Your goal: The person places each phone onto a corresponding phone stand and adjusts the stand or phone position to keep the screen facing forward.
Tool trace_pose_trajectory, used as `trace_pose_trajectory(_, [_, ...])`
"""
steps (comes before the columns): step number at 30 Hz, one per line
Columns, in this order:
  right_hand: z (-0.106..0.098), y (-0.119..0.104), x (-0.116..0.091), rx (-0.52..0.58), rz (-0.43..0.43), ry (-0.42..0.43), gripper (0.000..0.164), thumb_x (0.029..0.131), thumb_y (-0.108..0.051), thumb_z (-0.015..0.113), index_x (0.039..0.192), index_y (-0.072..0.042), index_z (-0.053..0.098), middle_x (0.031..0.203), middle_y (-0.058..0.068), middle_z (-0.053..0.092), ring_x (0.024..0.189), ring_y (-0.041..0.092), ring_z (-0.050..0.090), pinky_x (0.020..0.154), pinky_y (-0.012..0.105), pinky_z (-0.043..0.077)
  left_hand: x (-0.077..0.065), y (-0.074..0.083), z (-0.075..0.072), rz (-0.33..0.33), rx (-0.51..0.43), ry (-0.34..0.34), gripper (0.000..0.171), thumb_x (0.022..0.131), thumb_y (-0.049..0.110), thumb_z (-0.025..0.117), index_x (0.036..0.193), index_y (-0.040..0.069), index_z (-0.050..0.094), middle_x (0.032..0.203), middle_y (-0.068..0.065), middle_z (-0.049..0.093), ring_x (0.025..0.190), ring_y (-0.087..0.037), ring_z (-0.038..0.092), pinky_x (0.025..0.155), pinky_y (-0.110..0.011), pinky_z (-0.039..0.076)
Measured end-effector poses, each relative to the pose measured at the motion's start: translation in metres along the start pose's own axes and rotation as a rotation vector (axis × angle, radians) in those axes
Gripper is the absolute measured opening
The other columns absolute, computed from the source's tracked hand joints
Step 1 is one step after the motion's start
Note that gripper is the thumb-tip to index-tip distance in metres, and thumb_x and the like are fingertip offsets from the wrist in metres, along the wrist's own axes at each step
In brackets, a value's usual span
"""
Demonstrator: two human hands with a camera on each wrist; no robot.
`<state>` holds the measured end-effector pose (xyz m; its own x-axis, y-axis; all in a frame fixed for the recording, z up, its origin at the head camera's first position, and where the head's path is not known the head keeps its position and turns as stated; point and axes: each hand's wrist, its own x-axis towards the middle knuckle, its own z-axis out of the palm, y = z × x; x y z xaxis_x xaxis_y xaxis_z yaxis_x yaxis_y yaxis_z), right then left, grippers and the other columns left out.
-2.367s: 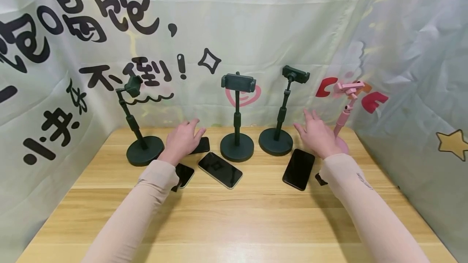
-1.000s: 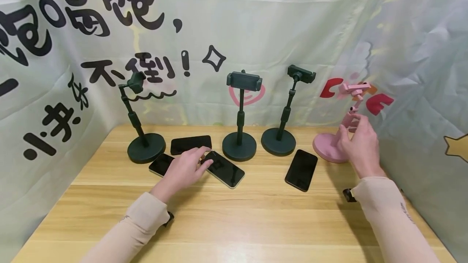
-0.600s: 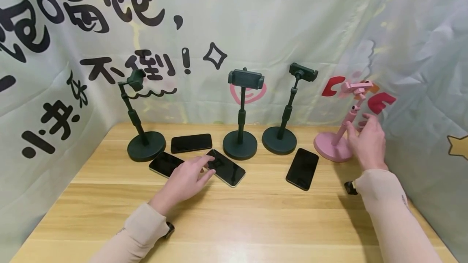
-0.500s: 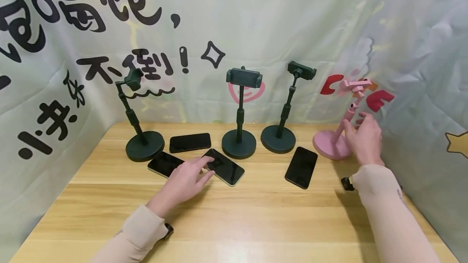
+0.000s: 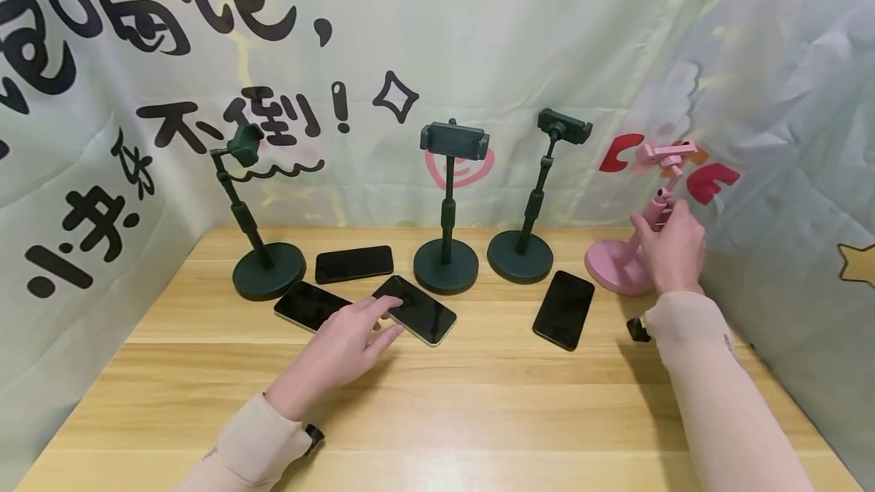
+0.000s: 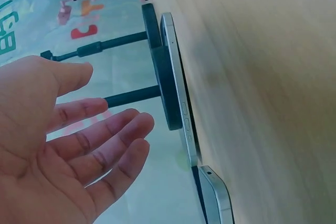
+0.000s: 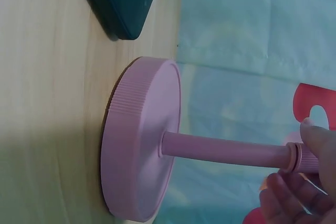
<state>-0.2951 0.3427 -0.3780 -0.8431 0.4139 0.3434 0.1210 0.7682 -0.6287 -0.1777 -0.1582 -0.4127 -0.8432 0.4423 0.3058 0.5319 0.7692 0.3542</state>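
Observation:
At the right, my right hand (image 5: 675, 249) holds the upper pole of the pink phone stand (image 5: 618, 270). In the right wrist view, the right hand (image 7: 310, 182) has its thumb and fingers around the collar of the stand (image 7: 226, 150), and the round base sits on the table. My left hand (image 5: 342, 344) hovers with relaxed fingers, overlapping a black phone (image 5: 425, 319) and the corner of another phone (image 5: 307, 304) in the head view. In the left wrist view, the left hand (image 6: 68, 140) is empty, its fingers spread loosely beside the phone edge (image 6: 182, 95).
Three dark green phone stands, at left (image 5: 268, 272), middle (image 5: 446, 268) and right (image 5: 521, 258), line the table's back with empty clamps. One phone (image 5: 354, 264) lies behind the left pair, another (image 5: 564, 311) before the right green stand. A printed cloth (image 5: 519, 36) hangs behind.
My right hand has moved right from beside the green stand to the pink one and closed around its pole. My left hand has come back toward the front from over the rear phone.

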Motion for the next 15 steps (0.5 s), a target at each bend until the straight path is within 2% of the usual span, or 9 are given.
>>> trace_pose_trajectory(8, [0.0032,-0.0043,0.0024,0.017,0.001,0.064,0.060,0.106,-0.039,0.067,0.148,0.002,0.051,0.131,0.031,0.067,0.119,0.048,0.064,0.108,0.062,0.053,-0.0015,0.0019,-0.0017,0.023,0.011,0.009,0.038,0.104,0.029,0.074,0.139,0.014,0.067,0.110,-0.008,0.077,0.089,-0.017,0.075,0.072,-0.031,0.061])
trace_pose_trajectory(15, [0.0042,-0.0039,0.0011,0.038,-0.025,0.102,0.056,0.105,-0.036,0.070,0.142,0.004,0.057,0.124,0.032,0.069,0.115,0.050,0.065,0.107,0.063,0.049,-0.0016,0.0017,-0.0006,0.031,0.005,0.014,0.038,0.103,0.027,0.075,0.137,0.012,0.068,0.110,-0.010,0.077,0.087,-0.017,0.075,0.072,-0.031,0.062])
